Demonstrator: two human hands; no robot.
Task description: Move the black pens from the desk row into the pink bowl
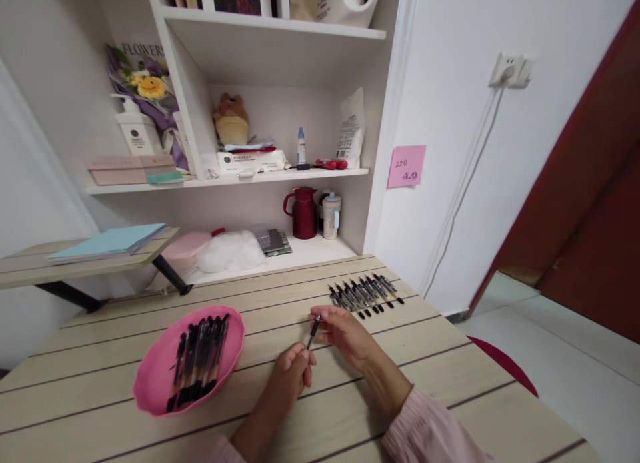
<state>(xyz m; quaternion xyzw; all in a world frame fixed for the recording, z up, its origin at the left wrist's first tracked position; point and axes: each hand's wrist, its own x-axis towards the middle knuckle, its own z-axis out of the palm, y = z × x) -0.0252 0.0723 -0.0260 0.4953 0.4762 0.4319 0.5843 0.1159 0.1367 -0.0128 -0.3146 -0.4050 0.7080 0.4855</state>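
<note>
A black pen [314,331] is held between both hands above the wooden table [450,356]. My left hand [293,373] pinches its lower end. My right hand [343,331] grips its upper end with curled fingers. To the left lies a pink bowl [150,376] holding several black pens [200,359]. Beyond my right hand, a row of several black pens [365,293] lies side by side on the table.
White shelves behind the table carry a red jug [303,213], a white cup [331,215], a bottle, a plush toy and packets. A folding side table [60,263] with a blue folder stands left. A pink note [406,166] hangs on the wall.
</note>
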